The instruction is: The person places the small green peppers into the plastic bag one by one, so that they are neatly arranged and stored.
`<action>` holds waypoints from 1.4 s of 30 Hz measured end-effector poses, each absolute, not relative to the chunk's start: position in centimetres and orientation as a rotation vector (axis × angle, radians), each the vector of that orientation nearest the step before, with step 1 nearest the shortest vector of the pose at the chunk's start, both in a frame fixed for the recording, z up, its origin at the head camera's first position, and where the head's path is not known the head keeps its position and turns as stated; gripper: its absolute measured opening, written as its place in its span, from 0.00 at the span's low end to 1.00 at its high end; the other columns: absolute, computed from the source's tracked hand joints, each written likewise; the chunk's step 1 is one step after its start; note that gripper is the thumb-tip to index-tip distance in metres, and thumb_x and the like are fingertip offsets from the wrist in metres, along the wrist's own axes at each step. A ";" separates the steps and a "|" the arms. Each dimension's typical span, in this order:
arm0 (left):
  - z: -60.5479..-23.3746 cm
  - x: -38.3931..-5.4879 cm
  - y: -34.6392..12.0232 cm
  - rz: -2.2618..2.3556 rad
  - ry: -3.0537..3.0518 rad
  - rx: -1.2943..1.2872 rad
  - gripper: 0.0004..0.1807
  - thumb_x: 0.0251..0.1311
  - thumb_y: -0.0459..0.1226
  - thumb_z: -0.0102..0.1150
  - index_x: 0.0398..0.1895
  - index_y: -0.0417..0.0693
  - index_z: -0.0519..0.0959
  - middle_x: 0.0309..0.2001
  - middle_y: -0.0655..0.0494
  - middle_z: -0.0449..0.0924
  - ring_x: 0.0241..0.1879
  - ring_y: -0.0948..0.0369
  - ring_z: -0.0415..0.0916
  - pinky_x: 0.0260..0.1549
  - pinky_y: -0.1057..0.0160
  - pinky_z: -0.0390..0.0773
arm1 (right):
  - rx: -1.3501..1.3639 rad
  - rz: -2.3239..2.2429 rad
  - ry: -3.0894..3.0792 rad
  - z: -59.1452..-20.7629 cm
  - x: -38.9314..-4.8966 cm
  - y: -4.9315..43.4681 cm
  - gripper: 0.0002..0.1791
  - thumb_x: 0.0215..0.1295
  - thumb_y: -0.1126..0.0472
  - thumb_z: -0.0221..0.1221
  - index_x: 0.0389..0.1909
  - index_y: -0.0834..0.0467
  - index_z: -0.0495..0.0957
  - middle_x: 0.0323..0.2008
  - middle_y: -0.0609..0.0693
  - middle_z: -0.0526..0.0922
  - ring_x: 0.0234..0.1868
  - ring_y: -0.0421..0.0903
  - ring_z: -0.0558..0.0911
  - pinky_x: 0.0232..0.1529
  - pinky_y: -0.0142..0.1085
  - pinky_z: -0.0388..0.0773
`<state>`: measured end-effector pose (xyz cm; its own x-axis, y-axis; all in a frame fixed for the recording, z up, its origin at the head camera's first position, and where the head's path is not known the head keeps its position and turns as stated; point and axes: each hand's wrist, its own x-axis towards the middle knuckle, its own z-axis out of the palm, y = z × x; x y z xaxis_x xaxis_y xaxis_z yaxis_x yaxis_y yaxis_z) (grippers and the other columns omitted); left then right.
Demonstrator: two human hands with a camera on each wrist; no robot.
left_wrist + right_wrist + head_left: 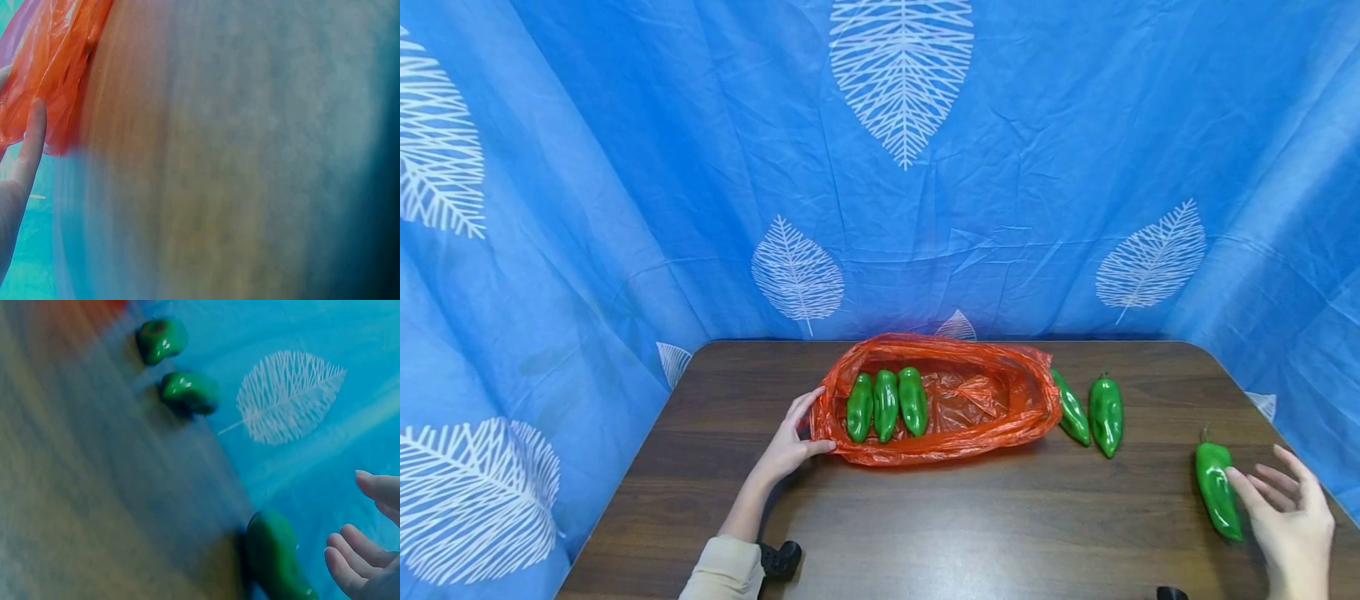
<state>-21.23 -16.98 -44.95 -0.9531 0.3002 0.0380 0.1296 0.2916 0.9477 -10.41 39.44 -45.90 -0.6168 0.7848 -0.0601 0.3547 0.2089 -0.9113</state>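
Note:
A red plastic bag [925, 450] lies on its base with its mouth spread wide. Inside it, at the left end, three green peppers [886, 406] sit side by side. My left hand [786, 446] holds the bag's left rim between thumb and fingers; in the left wrist view the bag [56, 81] fills the upper left corner. At the far right, my right hand [1288, 508] is beside a single green pepper [1217, 490], thumb near its side. In the right wrist view the fingers [347, 565] are spread and apart from that pepper [275, 556].
Right of the bag lie two more green peppers, one [1072, 410] partly hidden by the bag's edge, the other [1107, 415] fully visible. They rest on a dark wooden table [970, 525]. Blue leaf-patterned cloth [1037, 183] hangs behind and along both sides.

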 end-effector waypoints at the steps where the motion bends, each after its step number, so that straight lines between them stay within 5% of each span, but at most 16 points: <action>1: -44.9 -21.2 -17.0 1.742 2.403 0.404 0.45 0.45 0.25 0.65 0.68 0.41 0.55 0.66 0.40 0.49 0.65 0.43 0.52 0.58 0.44 0.62 | -1.090 1.353 -2.094 -46.0 -10.3 39.4 0.37 0.57 0.56 0.61 0.66 0.35 0.56 0.39 0.26 0.65 0.29 0.18 0.64 0.22 0.13 0.62; 9: -44.8 -21.2 -16.9 1.741 2.405 0.405 0.44 0.46 0.26 0.65 0.68 0.41 0.55 0.66 0.39 0.49 0.65 0.43 0.51 0.58 0.44 0.61 | -1.070 1.389 -2.028 -48.4 -9.7 41.6 0.38 0.54 0.60 0.63 0.65 0.36 0.60 0.32 0.24 0.64 0.24 0.16 0.65 0.19 0.12 0.63; 13: -44.7 -21.1 -16.9 1.751 2.396 0.410 0.44 0.46 0.26 0.65 0.68 0.41 0.55 0.66 0.39 0.48 0.64 0.42 0.52 0.57 0.43 0.63 | -1.111 1.389 -2.153 -49.0 -9.6 42.1 0.41 0.55 0.53 0.63 0.67 0.36 0.54 0.38 0.27 0.63 0.26 0.17 0.63 0.18 0.15 0.64; 21: -44.8 -21.1 -16.9 1.747 2.395 0.401 0.44 0.46 0.26 0.65 0.68 0.42 0.55 0.66 0.40 0.48 0.64 0.42 0.52 0.56 0.44 0.65 | -1.167 1.422 -2.381 -49.9 -10.2 42.5 0.45 0.56 0.47 0.60 0.69 0.32 0.41 0.58 0.66 0.60 0.28 0.19 0.59 0.20 0.19 0.65; 25: -44.8 -21.1 -16.9 1.745 2.398 0.400 0.44 0.46 0.26 0.65 0.68 0.41 0.55 0.66 0.40 0.48 0.64 0.42 0.53 0.55 0.45 0.66 | -1.110 1.443 -2.470 -50.5 -10.5 43.0 0.48 0.57 0.45 0.59 0.69 0.34 0.35 0.63 0.73 0.51 0.39 0.40 0.73 0.20 0.20 0.66; 29: -44.8 -21.2 -16.9 1.734 2.402 0.394 0.44 0.46 0.26 0.65 0.68 0.42 0.55 0.66 0.40 0.48 0.64 0.43 0.53 0.55 0.45 0.66 | -1.027 1.454 -2.563 -50.6 -10.6 43.0 0.50 0.58 0.45 0.57 0.69 0.38 0.29 0.63 0.76 0.49 0.57 0.70 0.59 0.21 0.24 0.68; 37: -44.8 -21.2 -17.0 1.719 2.404 0.384 0.44 0.47 0.27 0.65 0.69 0.43 0.54 0.66 0.41 0.48 0.64 0.43 0.52 0.56 0.45 0.64 | -0.835 1.418 -2.715 -49.7 -10.5 42.3 0.51 0.62 0.48 0.55 0.68 0.42 0.24 0.58 0.81 0.49 0.56 0.74 0.54 0.35 0.46 0.74; 40: -44.8 -21.2 -17.0 1.711 2.405 0.375 0.44 0.47 0.28 0.65 0.69 0.44 0.54 0.67 0.42 0.47 0.64 0.43 0.51 0.57 0.45 0.63 | -0.824 1.418 -2.747 -49.4 -10.7 42.0 0.49 0.63 0.48 0.54 0.68 0.39 0.24 0.60 0.80 0.46 0.58 0.74 0.51 0.42 0.59 0.68; 42: -44.8 -21.2 -17.0 1.706 2.405 0.369 0.44 0.47 0.28 0.65 0.69 0.44 0.54 0.67 0.42 0.47 0.65 0.43 0.51 0.57 0.44 0.63 | -0.838 1.414 -2.751 -49.3 -10.8 41.9 0.48 0.63 0.49 0.54 0.68 0.39 0.26 0.61 0.79 0.45 0.58 0.73 0.52 0.42 0.58 0.68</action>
<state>-21.15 -17.01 -44.76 -0.9548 0.2971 0.0043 0.1023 0.3150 0.9436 -10.84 41.94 -49.26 -0.8615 0.4204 -0.2847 0.4762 0.4747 -0.7402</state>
